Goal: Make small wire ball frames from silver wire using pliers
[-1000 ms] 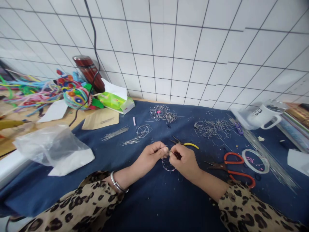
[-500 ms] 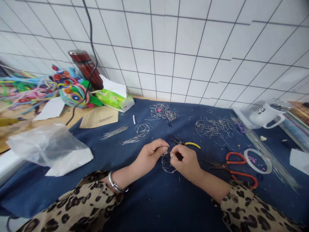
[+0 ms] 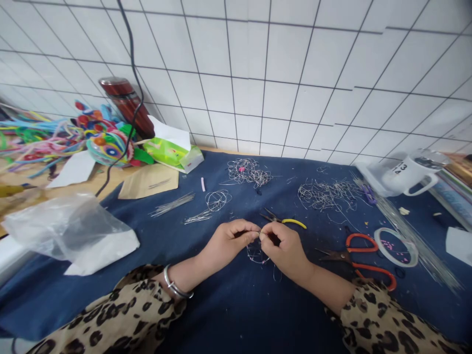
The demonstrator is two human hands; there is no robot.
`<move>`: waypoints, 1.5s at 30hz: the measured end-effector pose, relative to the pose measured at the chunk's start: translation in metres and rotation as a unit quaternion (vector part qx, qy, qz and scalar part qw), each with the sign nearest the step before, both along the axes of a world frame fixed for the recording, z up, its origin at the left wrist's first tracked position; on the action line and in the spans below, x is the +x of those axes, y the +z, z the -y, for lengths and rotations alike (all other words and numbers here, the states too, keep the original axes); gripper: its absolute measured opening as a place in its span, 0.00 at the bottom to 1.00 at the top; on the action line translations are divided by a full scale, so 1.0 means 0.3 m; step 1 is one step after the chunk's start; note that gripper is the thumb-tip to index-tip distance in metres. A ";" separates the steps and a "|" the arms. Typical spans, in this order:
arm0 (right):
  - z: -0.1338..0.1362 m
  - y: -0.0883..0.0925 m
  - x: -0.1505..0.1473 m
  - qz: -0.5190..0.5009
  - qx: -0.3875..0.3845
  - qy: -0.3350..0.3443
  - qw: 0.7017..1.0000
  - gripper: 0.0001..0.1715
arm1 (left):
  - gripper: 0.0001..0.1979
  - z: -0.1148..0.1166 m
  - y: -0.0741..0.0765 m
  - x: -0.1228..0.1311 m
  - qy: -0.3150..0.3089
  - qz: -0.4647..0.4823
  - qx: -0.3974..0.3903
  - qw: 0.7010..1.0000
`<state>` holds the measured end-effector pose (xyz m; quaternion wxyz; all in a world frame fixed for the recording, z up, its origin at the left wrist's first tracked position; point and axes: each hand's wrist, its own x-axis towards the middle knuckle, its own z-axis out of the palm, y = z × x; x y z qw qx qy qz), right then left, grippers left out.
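A small ring-shaped wire piece with pink beads [image 3: 257, 259] hangs below my fingertips, part of it hidden behind my right hand. My left hand [image 3: 232, 246] pinches its upper edge between thumb and forefinger. From the other side my right hand [image 3: 283, 248] pinches the same wirework, and the two sets of fingertips meet. A loose wire end dangles under the right hand. Just beyond my hands lie pliers [image 3: 283, 219] with a yellow handle. Scissors [image 3: 354, 258] with orange handles rest to the right of my right hand.
A blue cloth [image 3: 221, 314] covers the table. Tangled wire [image 3: 328, 193] and wire loops [image 3: 249, 172] lie toward the wall. A round dish [image 3: 415, 255] holds pink beads, near a white mug [image 3: 415, 172]. At left are a plastic bag [image 3: 70, 226], pipe cleaners [image 3: 44, 142] and a red flask [image 3: 127, 105].
My left hand has moved slightly right, bringing its fingertips against those of my right hand. The beaded wire piece is still held, a little more covered at its top.
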<state>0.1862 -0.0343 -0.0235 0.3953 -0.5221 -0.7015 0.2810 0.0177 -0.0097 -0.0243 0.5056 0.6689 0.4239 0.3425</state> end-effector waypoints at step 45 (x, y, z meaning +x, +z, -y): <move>-0.076 0.024 0.182 0.509 0.038 0.042 0.859 0.34 | 0.06 -0.074 0.023 -0.074 0.012 0.117 -0.115 0.986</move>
